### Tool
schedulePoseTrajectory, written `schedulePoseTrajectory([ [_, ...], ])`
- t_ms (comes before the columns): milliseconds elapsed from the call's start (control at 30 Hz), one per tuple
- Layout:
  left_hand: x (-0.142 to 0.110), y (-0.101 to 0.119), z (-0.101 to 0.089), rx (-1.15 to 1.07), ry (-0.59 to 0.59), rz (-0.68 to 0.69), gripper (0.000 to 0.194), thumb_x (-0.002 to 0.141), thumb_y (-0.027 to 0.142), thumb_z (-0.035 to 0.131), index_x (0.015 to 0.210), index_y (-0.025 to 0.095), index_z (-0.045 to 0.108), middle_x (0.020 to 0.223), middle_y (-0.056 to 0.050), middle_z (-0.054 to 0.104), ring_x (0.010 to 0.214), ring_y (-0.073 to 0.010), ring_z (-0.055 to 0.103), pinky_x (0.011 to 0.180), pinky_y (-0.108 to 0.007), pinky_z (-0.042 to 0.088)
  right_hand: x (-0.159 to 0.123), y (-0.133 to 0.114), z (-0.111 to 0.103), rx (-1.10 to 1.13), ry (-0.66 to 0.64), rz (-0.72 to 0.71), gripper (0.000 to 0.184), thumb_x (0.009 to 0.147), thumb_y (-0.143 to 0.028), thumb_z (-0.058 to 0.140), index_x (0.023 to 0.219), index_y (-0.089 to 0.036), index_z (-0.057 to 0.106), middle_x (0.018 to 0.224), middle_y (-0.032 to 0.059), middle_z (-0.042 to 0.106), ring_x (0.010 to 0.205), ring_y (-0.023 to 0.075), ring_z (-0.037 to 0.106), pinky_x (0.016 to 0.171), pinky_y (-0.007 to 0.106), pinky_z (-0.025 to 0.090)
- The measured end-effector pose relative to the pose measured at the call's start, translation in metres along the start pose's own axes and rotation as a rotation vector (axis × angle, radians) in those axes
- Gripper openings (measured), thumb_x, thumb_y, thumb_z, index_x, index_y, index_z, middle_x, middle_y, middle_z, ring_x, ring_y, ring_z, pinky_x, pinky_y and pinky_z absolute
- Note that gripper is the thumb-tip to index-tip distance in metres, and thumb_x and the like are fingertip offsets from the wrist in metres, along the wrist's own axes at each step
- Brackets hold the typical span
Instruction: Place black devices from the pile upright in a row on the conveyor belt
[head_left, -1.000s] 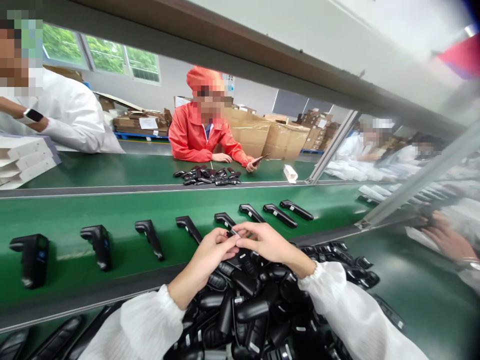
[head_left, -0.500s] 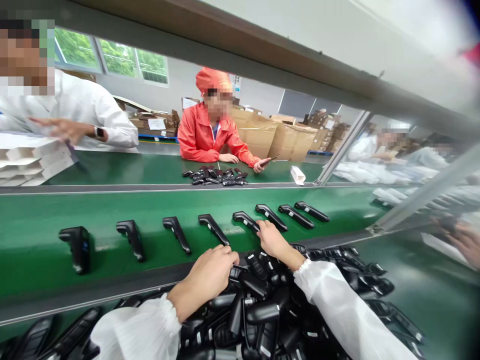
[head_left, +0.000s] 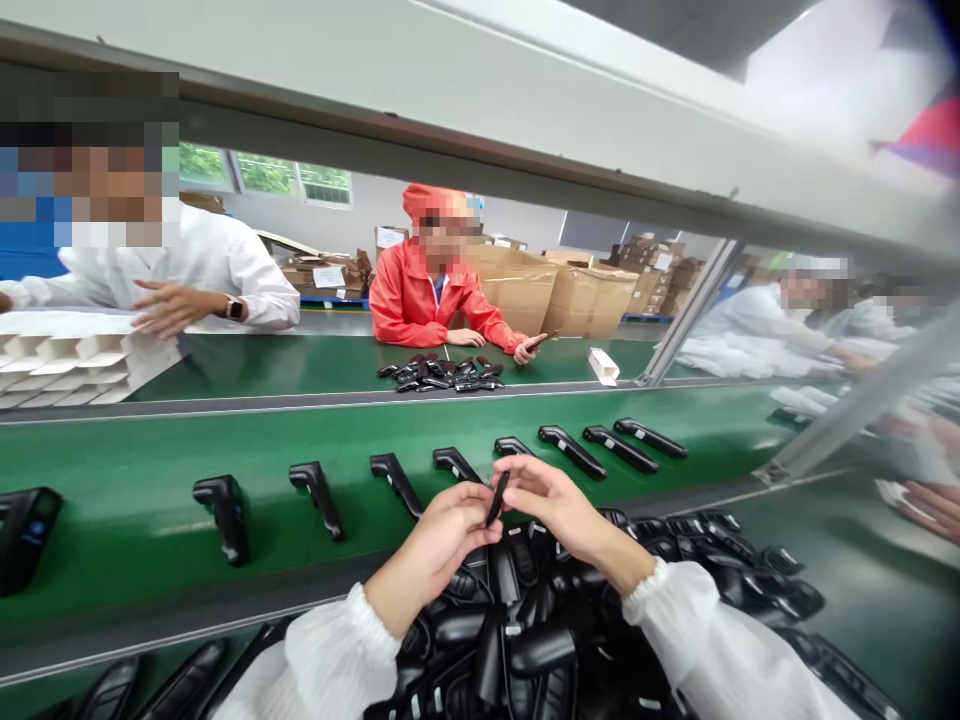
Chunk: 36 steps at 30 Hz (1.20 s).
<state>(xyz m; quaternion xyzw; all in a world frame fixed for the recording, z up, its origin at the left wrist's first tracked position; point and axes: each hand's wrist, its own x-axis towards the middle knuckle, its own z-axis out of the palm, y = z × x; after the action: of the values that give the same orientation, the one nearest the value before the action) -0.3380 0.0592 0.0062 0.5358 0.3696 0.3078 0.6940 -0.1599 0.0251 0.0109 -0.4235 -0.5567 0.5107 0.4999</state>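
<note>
My left hand [head_left: 448, 530] pinches a slim black plastic piece [head_left: 497, 498] over the near edge of the belt. From the other side, the curved fingers and thumb of my right hand [head_left: 551, 500] close on the same piece. It is seen nearly edge-on, so its exact kind is unclear. Below both hands lies a heap of black plastic handle-shaped parts [head_left: 544, 650], some with small white labels. Just beyond my hands, several black pistol-shaped handheld devices [head_left: 571, 452] rest in a row on the green conveyor belt [head_left: 135, 440].
A frame beam [head_left: 450, 105] crosses overhead, and a metal post [head_left: 694, 310] stands to the right. Across the belt, a person in red [head_left: 412, 300] sits behind a pile of small black parts [head_left: 442, 374]. A person in white [head_left: 247, 265] is near white cartons [head_left: 90, 365] at left.
My right hand has drawn back from a device on the belt and met my left hand. The slim black piece now shows raised between them. The view has tilted up and shifted left.
</note>
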Motion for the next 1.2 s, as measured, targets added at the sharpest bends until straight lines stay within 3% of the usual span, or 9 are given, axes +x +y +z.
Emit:
schedulePoseTrajectory([
  [100,0.003,-0.001,0.010,0.061,0.014,-0.004,0.017,0.082,0.026,0.054,0.096,0.017,0.054,0.094,-0.008,0.063,0.080,-0.0180,0.065,0.082,-0.036,0.053,0.006,0.000,0.011,0.275,0.179,-0.002,0.043,0.071,-0.031,0.080,0.109,-0.023,0.064,0.086,-0.0018,0.058,0.076,0.0113,0.057,0.072,0.026,0.047],
  [167,0.003,-0.002,0.010,0.238,0.033,0.053,0.017,0.086,0.032,0.054,0.096,0.019,0.055,0.096,-0.007,0.062,0.086,-0.0211,0.063,0.087,-0.040,0.050,0.014,0.001,0.003,0.256,0.233,0.005,0.041,0.069,-0.032,0.081,0.106,-0.022,0.066,0.082,-0.0023,0.057,0.072,0.0108,0.054,0.067,0.024,0.045],
  [333,-0.001,-0.008,0.008,1.217,-0.228,0.399,0.032,0.093,0.036,0.046,0.120,0.025,0.059,0.118,-0.007,0.062,0.113,-0.0290,0.052,0.098,-0.046,0.040,0.031,0.015,-0.032,-0.478,0.122,-0.067,0.031,0.079,-0.031,0.071,0.109,-0.022,0.072,0.095,0.0023,0.067,0.084,0.0159,0.059,0.081,0.029,0.045],
  [433,-0.003,-0.011,0.013,1.390,-0.306,0.385,0.034,0.096,0.033,0.040,0.123,0.023,0.059,0.119,-0.008,0.061,0.111,-0.0287,0.052,0.094,-0.044,0.042,0.034,0.034,-0.033,-0.979,-0.009,-0.043,0.039,0.086,-0.021,0.063,0.125,-0.023,0.063,0.105,0.0069,0.068,0.098,0.0201,0.061,0.091,0.030,0.044],
  [567,-0.005,-0.008,0.010,1.310,-0.305,0.354,0.024,0.094,0.033,0.044,0.105,0.021,0.061,0.108,-0.006,0.060,0.103,-0.0253,0.054,0.092,-0.039,0.041,0.041,0.053,-0.019,-1.377,0.025,0.053,0.044,0.092,-0.017,0.052,0.135,-0.008,0.048,0.107,0.0170,0.065,0.101,0.0249,0.060,0.088,0.033,0.045],
  [767,-0.002,-0.002,-0.013,1.173,-0.224,0.174,0.033,0.094,0.052,0.038,0.079,0.023,0.043,0.078,0.002,0.053,0.072,-0.0186,0.051,0.068,-0.029,0.037,0.059,0.048,-0.023,-1.441,0.086,0.142,0.031,0.097,-0.035,0.049,0.115,-0.011,0.058,0.099,0.0154,0.066,0.093,0.0254,0.064,0.083,0.034,0.048],
  [967,-0.005,0.000,-0.025,0.979,-0.199,0.116,0.037,0.091,0.058,0.041,0.078,0.024,0.042,0.070,0.005,0.045,0.066,-0.0164,0.044,0.063,-0.025,0.033,0.023,0.019,-0.101,-1.612,0.245,0.221,0.055,0.096,-0.050,0.045,0.136,-0.013,0.047,0.123,0.0204,0.057,0.112,0.0326,0.057,0.088,0.040,0.047],
  [1067,-0.006,-0.002,-0.024,0.838,-0.145,0.096,0.039,0.089,0.060,0.045,0.077,0.024,0.046,0.070,0.005,0.043,0.065,-0.0152,0.041,0.061,-0.023,0.033,0.008,0.021,-0.144,-1.642,0.054,0.249,0.071,0.095,-0.048,0.049,0.150,-0.009,0.026,0.126,0.0236,0.056,0.111,0.0323,0.059,0.089,0.040,0.047],
  [1200,-0.004,-0.004,-0.022,0.596,-0.080,0.020,0.044,0.082,0.066,0.053,0.075,0.023,0.049,0.070,0.004,0.041,0.066,-0.0143,0.042,0.061,-0.022,0.040,0.010,0.043,-0.171,-1.714,-0.112,0.177,0.061,0.101,-0.038,0.037,0.152,-0.009,0.021,0.124,0.0223,0.059,0.109,0.0294,0.062,0.089,0.037,0.047],
])
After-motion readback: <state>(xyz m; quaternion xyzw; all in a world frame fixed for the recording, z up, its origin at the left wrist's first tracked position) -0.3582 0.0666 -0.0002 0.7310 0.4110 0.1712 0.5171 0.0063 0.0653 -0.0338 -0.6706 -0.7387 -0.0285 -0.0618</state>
